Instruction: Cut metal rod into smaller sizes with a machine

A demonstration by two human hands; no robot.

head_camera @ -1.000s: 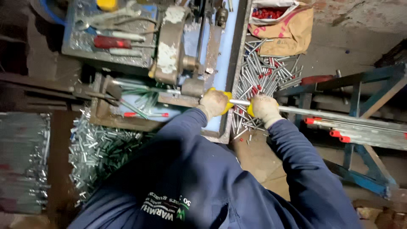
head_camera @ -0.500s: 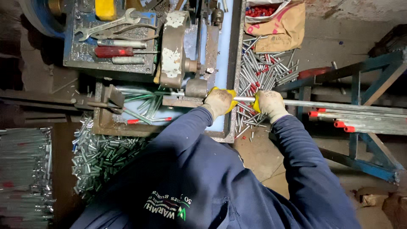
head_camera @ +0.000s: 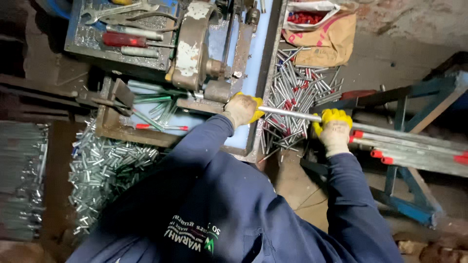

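Gloved left hand [head_camera: 242,109], right hand [head_camera: 333,129] grip smooth round metal tube [head_camera: 287,113].

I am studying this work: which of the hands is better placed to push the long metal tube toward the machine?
Probably the right hand: it grips the tube farther out, with free length ahead. The left hand is already beside the machine.

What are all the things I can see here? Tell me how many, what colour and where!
Long metal tube: one, silver, held between both hands.
Machine: one, rusty brown, top middle.
Short cut tubes: many, silver, heap at left.
Tubes with red caps: many, silver and red, beside the machine.
Hand tools: several, grey and red, top left tray.
Bag: one, brown, top right.
Stand: one, blue, right.
Left hand: yellow glove, gripping the tube.
Right hand: yellow glove, gripping the tube.
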